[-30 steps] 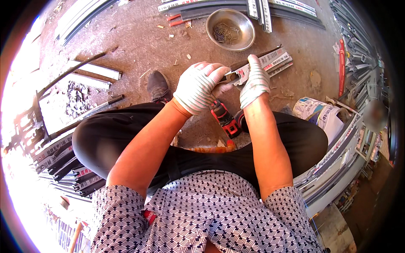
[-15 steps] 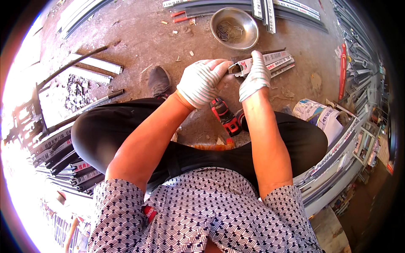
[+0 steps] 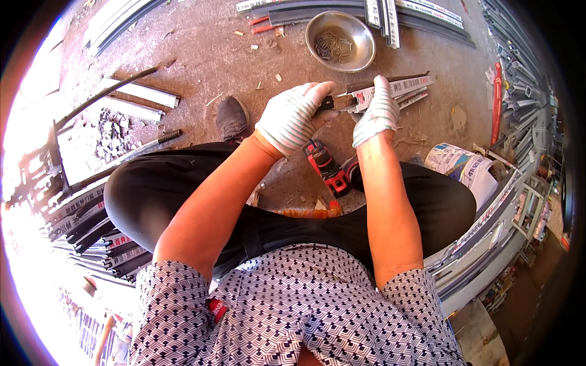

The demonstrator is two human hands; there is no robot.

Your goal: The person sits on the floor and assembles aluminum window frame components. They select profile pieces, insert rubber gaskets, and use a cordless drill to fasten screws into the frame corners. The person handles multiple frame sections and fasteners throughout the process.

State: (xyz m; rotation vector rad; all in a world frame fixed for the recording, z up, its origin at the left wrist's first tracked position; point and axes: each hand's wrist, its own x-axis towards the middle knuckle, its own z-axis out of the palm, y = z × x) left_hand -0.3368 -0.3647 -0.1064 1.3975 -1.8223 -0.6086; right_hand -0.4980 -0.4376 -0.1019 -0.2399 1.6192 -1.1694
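My left hand (image 3: 290, 119), in a white striped work glove, pinches a small black part (image 3: 327, 103) between thumb and fingers. The part sits just off the near end of a silver metal profile (image 3: 410, 85) with a printed film on it. Around that profile my right hand (image 3: 375, 116), gloved the same way, is closed with the thumb along its top. Its palm side and the profile's underside are hidden. Below the hands, a red and black cordless drill (image 3: 329, 171) lies on the floor between my legs.
Beyond my hands stands a steel bowl (image 3: 364, 58) of small metal pieces, probably screws. Long profiles (image 3: 421, 24) lie behind it. On the right are a white bucket (image 3: 455, 161), a red level-like bar (image 3: 496, 104) and stacked profiles; more profiles (image 3: 79, 213) lie left.
My left hand has drawn slightly away from the profile's end, and the black part now shows in its fingers. My right hand and the profile have shifted a little to the right.
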